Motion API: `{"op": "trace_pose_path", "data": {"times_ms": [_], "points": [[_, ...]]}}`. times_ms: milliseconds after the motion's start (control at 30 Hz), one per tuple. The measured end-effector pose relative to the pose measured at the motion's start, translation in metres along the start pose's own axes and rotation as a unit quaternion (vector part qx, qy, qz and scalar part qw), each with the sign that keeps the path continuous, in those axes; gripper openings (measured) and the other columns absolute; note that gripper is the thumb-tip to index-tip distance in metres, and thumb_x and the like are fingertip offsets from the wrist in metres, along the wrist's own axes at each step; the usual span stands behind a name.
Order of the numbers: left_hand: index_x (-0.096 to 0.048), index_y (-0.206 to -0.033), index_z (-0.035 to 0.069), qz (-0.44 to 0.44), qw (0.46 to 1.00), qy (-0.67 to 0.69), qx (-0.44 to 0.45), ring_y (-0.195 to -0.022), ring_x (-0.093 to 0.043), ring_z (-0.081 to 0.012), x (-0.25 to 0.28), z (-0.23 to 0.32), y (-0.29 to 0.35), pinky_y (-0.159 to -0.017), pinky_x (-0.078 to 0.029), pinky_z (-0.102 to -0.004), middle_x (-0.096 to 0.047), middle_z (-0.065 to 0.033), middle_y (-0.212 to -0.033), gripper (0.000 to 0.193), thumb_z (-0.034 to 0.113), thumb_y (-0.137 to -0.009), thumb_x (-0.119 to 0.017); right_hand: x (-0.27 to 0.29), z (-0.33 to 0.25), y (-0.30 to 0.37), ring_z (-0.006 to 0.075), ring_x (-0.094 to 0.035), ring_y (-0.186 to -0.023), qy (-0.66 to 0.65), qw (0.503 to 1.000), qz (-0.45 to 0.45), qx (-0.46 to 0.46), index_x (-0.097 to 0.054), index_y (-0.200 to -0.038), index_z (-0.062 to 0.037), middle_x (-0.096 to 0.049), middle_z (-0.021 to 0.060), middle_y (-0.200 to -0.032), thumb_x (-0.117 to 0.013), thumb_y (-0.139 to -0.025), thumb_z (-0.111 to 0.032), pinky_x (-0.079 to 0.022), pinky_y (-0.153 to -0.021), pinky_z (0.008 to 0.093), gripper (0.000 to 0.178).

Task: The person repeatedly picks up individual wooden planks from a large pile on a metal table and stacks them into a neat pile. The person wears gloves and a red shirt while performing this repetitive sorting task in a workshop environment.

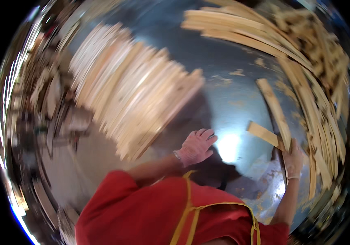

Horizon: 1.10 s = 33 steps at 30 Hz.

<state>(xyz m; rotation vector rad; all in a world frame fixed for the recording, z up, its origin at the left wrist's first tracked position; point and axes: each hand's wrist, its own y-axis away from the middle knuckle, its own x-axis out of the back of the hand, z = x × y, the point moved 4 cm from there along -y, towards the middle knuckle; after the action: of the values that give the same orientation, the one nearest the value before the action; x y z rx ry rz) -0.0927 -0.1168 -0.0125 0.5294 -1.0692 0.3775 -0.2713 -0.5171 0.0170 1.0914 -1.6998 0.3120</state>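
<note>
My left hand (197, 148), in a pale pink knit glove, reaches over the metal table (234, 110) with its fingers apart and nothing in it. My right hand (292, 161), gloved the same way, is closed at the near end of a narrow wooden strip (274, 109). Beside that end a short flat piece of wood (262, 133) slants off to the left; whether the right fingers also touch it is hard to tell. To the left of my left hand lies a broad row of wooden boards (138, 92), side by side and blurred.
Long wooden slats (232, 28) lie along the table's far side, and more slats (318, 122) line its right edge. Behind them is a heap of wood offcuts (318, 45). Shavings (237, 72) are scattered on the metal. More stacked wood (46, 90) fills the left side.
</note>
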Motion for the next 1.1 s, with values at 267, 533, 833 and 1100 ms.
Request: {"op": "trace_pose_path", "data": {"times_ms": [267, 533, 833, 1100], "points": [[-0.06, -0.149, 0.015, 0.17, 0.935, -0.128, 0.283, -0.149, -0.047, -0.0308, 0.022, -0.17, 0.182, -0.116, -0.042, -0.0519, -0.05, -0.0124, -0.163, 0.07, 0.053, -0.092, -0.069, -0.226, -0.202, 0.086, 0.0383, -0.075, -0.108, -0.13, 0.98, -0.145, -0.034, -0.02, -0.172, -0.0024, -0.077, 0.0261, -0.114, -0.065, -0.1, -0.051, -0.056, -0.095, 0.046, 0.098], [-0.057, -0.135, 0.016, 0.485, 0.486, 0.528, 0.5, -0.103, -0.064, -0.0186, -0.008, -0.381, 0.331, -0.083, -0.056, -0.0368, -0.065, -0.0044, -0.118, 0.042, 0.035, -0.1, -0.074, -0.303, -0.407, 0.076, 0.0392, -0.069, -0.123, -0.109, 0.936, -0.329, 0.059, -0.053, -0.149, 0.0043, -0.073, 0.0274, -0.129, -0.069, -0.096, -0.062, -0.051, -0.104, 0.044, 0.086], [-0.076, -0.105, 0.014, 0.14, 0.713, 0.577, 0.374, -0.095, -0.066, -0.0195, -0.035, -0.261, 0.307, -0.081, -0.054, -0.0379, -0.073, -0.0033, -0.107, 0.027, 0.039, -0.099, -0.071, -0.258, -0.339, 0.014, 0.0231, -0.063, -0.119, -0.468, 0.878, -0.097, 0.013, -0.044, -0.158, 0.0023, -0.068, 0.0162, -0.134, -0.068, -0.105, -0.025, -0.05, -0.105, 0.0351, 0.064], [-0.074, -0.13, 0.007, 0.11, 0.892, 0.191, 0.395, -0.129, -0.067, -0.0366, 0.085, -0.288, 0.159, -0.108, -0.055, -0.0454, -0.07, -0.0191, -0.14, 0.067, 0.061, -0.093, -0.064, -0.227, -0.321, -0.026, 0.0241, -0.066, -0.121, -0.422, 0.894, -0.143, -0.038, -0.046, -0.156, 0.0079, -0.069, 0.0156, -0.137, -0.073, -0.101, -0.035, -0.052, -0.104, 0.0362, 0.074]]}}
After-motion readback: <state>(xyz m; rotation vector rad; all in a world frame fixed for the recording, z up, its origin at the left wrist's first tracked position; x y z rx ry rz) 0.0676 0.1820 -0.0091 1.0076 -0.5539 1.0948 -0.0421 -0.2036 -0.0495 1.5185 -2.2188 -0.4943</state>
